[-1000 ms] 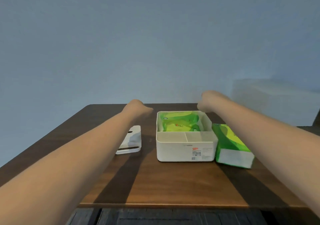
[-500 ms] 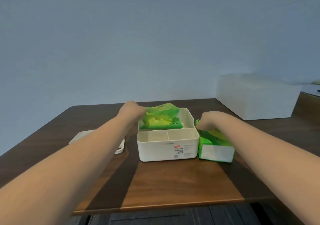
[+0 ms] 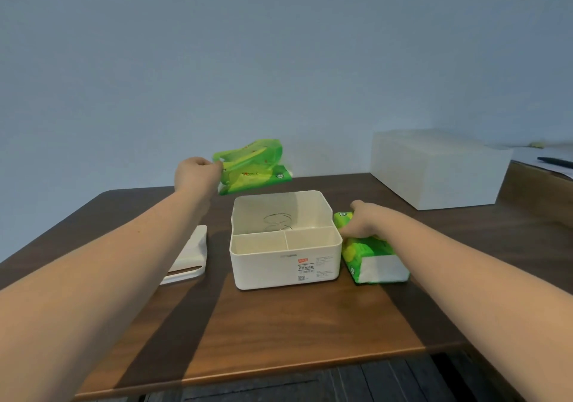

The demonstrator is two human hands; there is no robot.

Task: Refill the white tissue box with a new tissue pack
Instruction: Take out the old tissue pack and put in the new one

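The white tissue box (image 3: pixel 286 243) sits open in the middle of the brown table (image 3: pixel 279 324), its labelled front wall facing me. Its long axis runs left to right across my view. Inside, the big rear compartment holds only a wire spring (image 3: pixel 277 220) standing on the floor of the box; the two small front compartments look bare.

My left hand (image 3: pixel 196 173) is raised above the table behind and to the left of the box, fingers pinched shut on one end of the green wrapper (image 3: pixel 252 167). The wrapper hangs in the air, crumpled and slack, stretching from my hand off to the right, clear of the box.

My right hand (image 3: pixel 364 223) lies on the far end of the new tissue pack (image 3: pixel 370 254), fingers curled down over its top and left side; the grip looks closed on it, though the fingertips are hidden. The pack lies flat on the table just beside the right wall of the box, its long axis running from me away toward the wall, slightly angled, with its white end face turned toward me.

The white lid (image 3: pixel 189 256) lies flat on the table to the left of the box, partly behind my left forearm. A large white carton (image 3: pixel 434 169) stands at the far right of the table.
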